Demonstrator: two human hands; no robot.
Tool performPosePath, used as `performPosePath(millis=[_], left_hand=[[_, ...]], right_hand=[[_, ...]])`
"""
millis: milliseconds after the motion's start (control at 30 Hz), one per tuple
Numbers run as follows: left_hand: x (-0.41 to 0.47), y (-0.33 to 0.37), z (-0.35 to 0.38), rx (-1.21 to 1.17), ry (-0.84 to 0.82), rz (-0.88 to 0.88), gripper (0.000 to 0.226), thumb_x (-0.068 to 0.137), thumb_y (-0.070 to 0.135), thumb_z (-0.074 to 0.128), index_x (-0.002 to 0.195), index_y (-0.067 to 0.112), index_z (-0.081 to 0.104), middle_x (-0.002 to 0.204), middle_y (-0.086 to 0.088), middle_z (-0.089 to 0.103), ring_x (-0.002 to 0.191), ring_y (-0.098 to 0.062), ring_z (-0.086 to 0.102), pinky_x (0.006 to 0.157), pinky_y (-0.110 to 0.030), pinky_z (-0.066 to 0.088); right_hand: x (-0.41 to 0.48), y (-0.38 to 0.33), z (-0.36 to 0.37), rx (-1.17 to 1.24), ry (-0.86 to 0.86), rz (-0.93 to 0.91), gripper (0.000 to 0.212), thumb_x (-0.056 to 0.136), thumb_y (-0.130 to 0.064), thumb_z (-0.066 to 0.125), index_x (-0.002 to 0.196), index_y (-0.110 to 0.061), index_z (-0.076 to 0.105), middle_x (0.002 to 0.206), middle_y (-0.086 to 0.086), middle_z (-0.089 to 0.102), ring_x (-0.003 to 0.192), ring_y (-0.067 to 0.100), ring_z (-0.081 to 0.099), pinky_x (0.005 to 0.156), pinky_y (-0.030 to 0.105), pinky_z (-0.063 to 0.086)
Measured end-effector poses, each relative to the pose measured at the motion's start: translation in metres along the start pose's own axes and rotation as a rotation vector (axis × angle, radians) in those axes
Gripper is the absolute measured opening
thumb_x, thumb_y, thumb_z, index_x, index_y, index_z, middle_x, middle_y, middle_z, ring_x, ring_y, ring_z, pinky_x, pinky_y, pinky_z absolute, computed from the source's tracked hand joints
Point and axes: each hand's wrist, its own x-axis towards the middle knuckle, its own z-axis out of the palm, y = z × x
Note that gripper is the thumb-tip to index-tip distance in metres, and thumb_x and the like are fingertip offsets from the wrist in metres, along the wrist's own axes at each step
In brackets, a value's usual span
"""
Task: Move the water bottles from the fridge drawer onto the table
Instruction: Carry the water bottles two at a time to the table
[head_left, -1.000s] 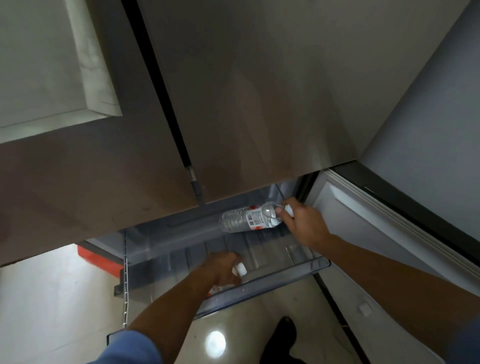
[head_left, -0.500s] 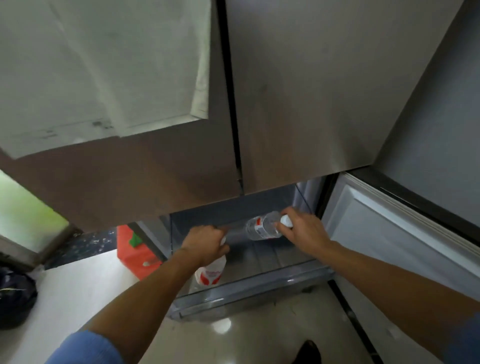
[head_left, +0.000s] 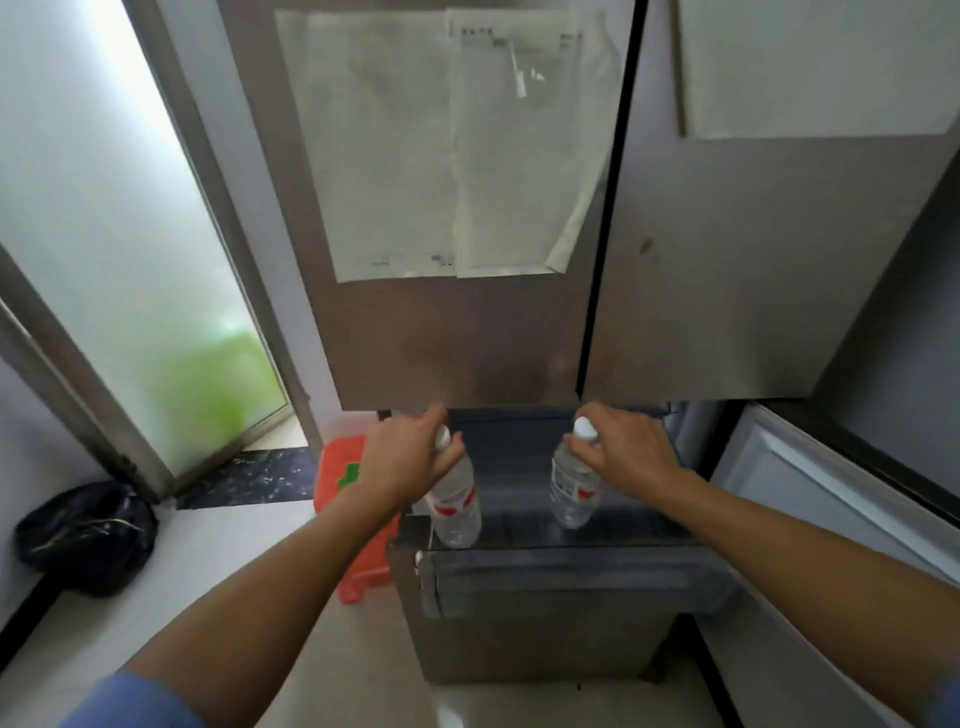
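Two clear water bottles with white caps and red-and-white labels hang upright above the pulled-out fridge drawer (head_left: 571, 582). My left hand (head_left: 410, 462) grips the neck of the left bottle (head_left: 456, 509), whose bottom is over the drawer's front left corner. My right hand (head_left: 623, 457) holds the right bottle (head_left: 571, 493) by its neck, above the drawer's middle. The drawer's inside is mostly hidden behind its front wall.
The closed upper fridge doors (head_left: 727, 312) with taped papers hang just over my hands. An open lower door (head_left: 810, 519) stands at the right. A red stool (head_left: 358, 561) sits left of the drawer, a black bag (head_left: 83, 535) on the floor further left, and a glass door (head_left: 104, 260) behind it.
Both hands have lifted their bottles up out of the drawer; the right bottle swung from lying sideways to upright. The view has tilted up and pulled back.
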Motion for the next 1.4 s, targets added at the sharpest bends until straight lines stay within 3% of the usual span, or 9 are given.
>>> performPosePath(millis=[133,333,467,567,733,900,1133,1333,1400], left_hand=[[-0.027,0.000,-0.056,0.051,0.204,-0.106,0.028,0.086,0.040,0.061,0.085,0.012,0.058,0.070,-0.014,0.067,0.061,-0.034,0.060,0.056,-0.030,0.030],[-0.127,0.008,-0.113,0.149,0.269,-0.353,0.034,0.083,0.048,0.051,0.085,0.015,0.055,0.071,-0.011,0.068,0.063,-0.034,0.061,0.055,-0.035,0.050],[-0.229,0.018,-0.128,0.248,0.156,-0.529,0.030,0.086,0.047,0.054,0.090,0.018,0.056,0.081,-0.006,0.070,0.071,-0.030,0.064,0.062,-0.035,0.052],[-0.312,0.027,-0.138,0.271,0.033,-0.670,0.031,0.087,0.050,0.052,0.091,0.020,0.056,0.083,-0.003,0.068,0.071,-0.023,0.062,0.065,-0.035,0.054],[-0.450,0.040,-0.165,0.331,-0.024,-0.889,0.032,0.088,0.050,0.050,0.093,0.019,0.058,0.082,0.000,0.068,0.069,-0.017,0.061,0.063,-0.030,0.052],[-0.582,0.048,-0.205,0.350,-0.007,-1.090,0.029,0.091,0.051,0.049,0.092,0.023,0.053,0.077,0.006,0.060,0.066,-0.009,0.055,0.056,-0.021,0.040],[-0.771,0.050,-0.282,0.402,0.072,-1.265,0.024,0.088,0.050,0.053,0.084,0.026,0.054,0.076,0.009,0.061,0.063,-0.007,0.056,0.059,-0.022,0.047],[-0.918,0.048,-0.346,0.494,0.029,-1.425,0.029,0.085,0.050,0.052,0.078,0.022,0.051,0.072,0.004,0.062,0.063,-0.017,0.059,0.054,-0.030,0.041],[-0.959,0.047,-0.361,0.503,0.062,-1.494,0.030,0.085,0.050,0.054,0.080,0.021,0.052,0.073,0.003,0.063,0.065,-0.018,0.060,0.055,-0.031,0.041]], right_hand=[[0.012,-0.030,-0.035,0.012,0.102,-0.155,0.032,0.090,-0.050,0.053,0.100,-0.020,0.058,0.089,0.003,0.070,0.077,0.027,0.064,0.062,0.030,0.037],[-0.008,-0.092,-0.063,0.223,0.242,-0.381,0.034,0.085,-0.050,0.053,0.093,-0.018,0.062,0.075,0.000,0.068,0.062,0.024,0.062,0.055,0.027,0.038],[-0.055,-0.146,-0.052,0.338,0.145,-0.478,0.031,0.089,-0.047,0.059,0.097,-0.018,0.062,0.079,0.003,0.069,0.062,0.022,0.061,0.055,0.025,0.040],[-0.105,-0.189,-0.036,0.379,-0.003,-0.573,0.035,0.089,-0.053,0.054,0.102,-0.021,0.062,0.084,0.002,0.071,0.066,0.020,0.062,0.060,0.029,0.051],[-0.183,-0.269,-0.027,0.408,-0.190,-0.770,0.037,0.090,-0.053,0.052,0.109,-0.022,0.061,0.094,0.003,0.072,0.078,0.021,0.066,0.067,0.032,0.052],[-0.265,-0.372,-0.034,0.361,-0.277,-0.970,0.038,0.091,-0.052,0.051,0.115,-0.024,0.059,0.106,0.002,0.071,0.093,0.024,0.064,0.068,0.027,0.034],[-0.398,-0.547,-0.037,0.441,-0.346,-1.132,0.036,0.089,-0.057,0.052,0.109,-0.027,0.057,0.101,-0.004,0.070,0.078,0.012,0.063,0.067,0.020,0.044],[-0.519,-0.672,-0.042,0.397,-0.425,-1.318,0.034,0.091,-0.053,0.051,0.112,-0.028,0.058,0.095,-0.008,0.068,0.071,0.006,0.057,0.063,0.018,0.044],[-0.546,-0.710,-0.051,0.404,-0.411,-1.394,0.031,0.092,-0.053,0.049,0.107,-0.026,0.056,0.086,-0.010,0.064,0.067,0.006,0.055,0.056,0.014,0.037]])
